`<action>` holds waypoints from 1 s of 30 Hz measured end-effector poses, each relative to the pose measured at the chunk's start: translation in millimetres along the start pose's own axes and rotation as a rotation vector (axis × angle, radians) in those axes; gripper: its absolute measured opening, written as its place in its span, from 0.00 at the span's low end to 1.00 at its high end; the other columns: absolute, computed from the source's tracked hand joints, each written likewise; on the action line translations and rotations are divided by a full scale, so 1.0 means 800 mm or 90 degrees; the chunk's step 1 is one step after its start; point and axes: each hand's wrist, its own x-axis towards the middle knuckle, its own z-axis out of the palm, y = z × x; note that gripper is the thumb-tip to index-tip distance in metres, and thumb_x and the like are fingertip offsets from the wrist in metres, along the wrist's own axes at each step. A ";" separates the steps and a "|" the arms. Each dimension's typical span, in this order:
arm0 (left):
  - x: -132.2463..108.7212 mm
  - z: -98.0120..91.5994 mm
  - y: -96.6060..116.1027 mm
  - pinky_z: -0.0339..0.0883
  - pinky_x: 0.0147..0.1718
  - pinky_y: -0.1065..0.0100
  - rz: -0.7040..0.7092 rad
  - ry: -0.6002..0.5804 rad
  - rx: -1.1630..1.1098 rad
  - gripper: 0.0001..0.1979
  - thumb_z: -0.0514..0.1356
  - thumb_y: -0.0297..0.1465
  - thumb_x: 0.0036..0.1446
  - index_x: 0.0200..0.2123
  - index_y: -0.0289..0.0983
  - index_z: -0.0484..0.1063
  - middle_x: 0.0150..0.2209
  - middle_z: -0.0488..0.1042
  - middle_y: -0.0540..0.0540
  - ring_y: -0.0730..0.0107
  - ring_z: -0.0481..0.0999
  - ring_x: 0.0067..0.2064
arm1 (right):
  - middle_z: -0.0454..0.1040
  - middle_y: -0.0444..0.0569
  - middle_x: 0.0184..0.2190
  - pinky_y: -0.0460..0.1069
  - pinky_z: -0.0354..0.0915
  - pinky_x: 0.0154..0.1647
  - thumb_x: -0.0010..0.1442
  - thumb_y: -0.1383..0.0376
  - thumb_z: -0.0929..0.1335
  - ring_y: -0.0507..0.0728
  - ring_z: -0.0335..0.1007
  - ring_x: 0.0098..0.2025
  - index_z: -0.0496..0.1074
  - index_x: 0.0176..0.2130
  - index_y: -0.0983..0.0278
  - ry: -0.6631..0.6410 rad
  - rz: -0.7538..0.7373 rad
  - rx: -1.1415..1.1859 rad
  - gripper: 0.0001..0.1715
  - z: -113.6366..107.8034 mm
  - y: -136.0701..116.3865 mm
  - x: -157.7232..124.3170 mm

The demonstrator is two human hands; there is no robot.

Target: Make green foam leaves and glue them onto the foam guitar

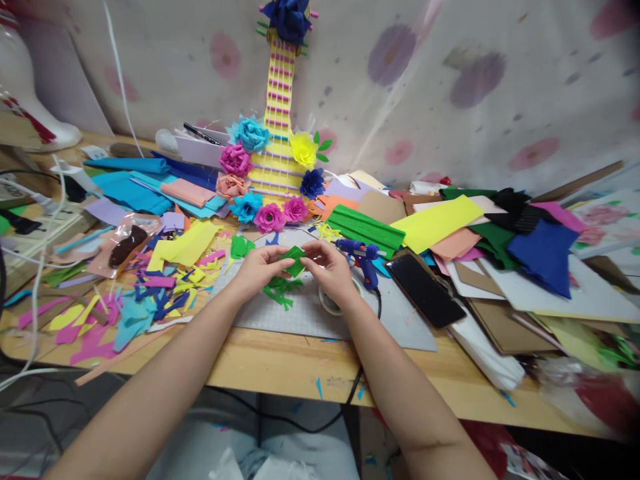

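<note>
My left hand (pixel 261 269) pinches the left side of a small piece of green crepe paper (pixel 294 259). Its right side is between the fingertips of my right hand (pixel 331 269), which partly hide it. Just below the paper, green scraps (pixel 283 292) lie on the grey cutting mat (pixel 300 323). More green paper pieces (pixel 243 247) rest left of my left hand. Under my right wrist is a roll of tape (pixel 327 304), partly covered. A blue glue gun (pixel 364 257) lies right of my right hand.
A yellow paper guitar (pixel 273 167) ringed with paper flowers leans at the back. Right of the mat's middle lies a black phone (pixel 425 290). Coloured scraps (pixel 165 283) cover the left side; sheets and folded crepe paper (pixel 440 220) pile up right. White cables (pixel 43 267) hang far left.
</note>
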 end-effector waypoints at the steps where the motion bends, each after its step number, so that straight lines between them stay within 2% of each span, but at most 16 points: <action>1: 0.000 0.000 0.001 0.71 0.29 0.69 -0.006 0.007 -0.008 0.19 0.67 0.36 0.37 0.35 0.34 0.74 0.34 0.76 0.46 0.70 0.74 0.32 | 0.70 0.44 0.31 0.47 0.65 0.32 0.49 0.68 0.67 0.50 0.67 0.32 0.68 0.36 0.61 0.000 -0.006 0.002 0.10 0.000 0.001 0.000; 6: 0.001 -0.002 0.000 0.71 0.28 0.68 -0.031 0.026 -0.059 0.18 0.66 0.38 0.39 0.34 0.34 0.74 0.34 0.75 0.46 0.70 0.74 0.31 | 0.68 0.45 0.34 0.48 0.66 0.34 0.50 0.70 0.66 0.50 0.65 0.32 0.68 0.38 0.60 -0.016 -0.045 -0.012 0.13 -0.001 0.001 -0.001; 11: 0.001 -0.004 -0.001 0.69 0.27 0.71 -0.025 0.021 -0.052 0.20 0.69 0.33 0.34 0.34 0.34 0.73 0.33 0.75 0.48 0.73 0.73 0.29 | 0.66 0.46 0.37 0.47 0.66 0.33 0.51 0.70 0.66 0.49 0.64 0.31 0.68 0.40 0.60 -0.039 -0.081 -0.026 0.14 -0.003 -0.003 -0.002; 16: 0.001 0.000 0.001 0.67 0.24 0.73 -0.019 0.035 -0.027 0.20 0.69 0.33 0.31 0.31 0.33 0.72 0.29 0.74 0.49 0.74 0.72 0.26 | 0.65 0.48 0.40 0.49 0.67 0.34 0.52 0.68 0.66 0.50 0.64 0.33 0.70 0.39 0.59 -0.056 -0.090 -0.022 0.11 -0.003 -0.003 -0.002; 21: 0.002 0.003 -0.003 0.65 0.23 0.73 -0.014 0.039 -0.013 0.21 0.70 0.34 0.29 0.30 0.33 0.71 0.27 0.74 0.50 0.76 0.71 0.24 | 0.66 0.49 0.38 0.49 0.67 0.35 0.52 0.66 0.66 0.54 0.65 0.38 0.70 0.32 0.60 -0.047 -0.074 -0.020 0.04 -0.001 -0.001 0.000; 25: 0.000 0.005 -0.003 0.68 0.25 0.70 -0.030 0.022 -0.031 0.21 0.69 0.36 0.30 0.30 0.34 0.71 0.27 0.74 0.49 0.73 0.72 0.26 | 0.66 0.48 0.34 0.49 0.66 0.32 0.52 0.65 0.66 0.53 0.65 0.36 0.68 0.30 0.61 -0.021 -0.055 -0.033 0.01 0.000 -0.001 0.001; 30: -0.003 0.009 0.002 0.71 0.28 0.67 -0.056 0.016 -0.047 0.21 0.68 0.39 0.32 0.31 0.33 0.72 0.29 0.75 0.47 0.69 0.74 0.30 | 0.66 0.45 0.30 0.49 0.65 0.31 0.53 0.63 0.66 0.51 0.64 0.30 0.67 0.29 0.62 -0.004 -0.022 -0.043 0.03 0.003 0.004 0.000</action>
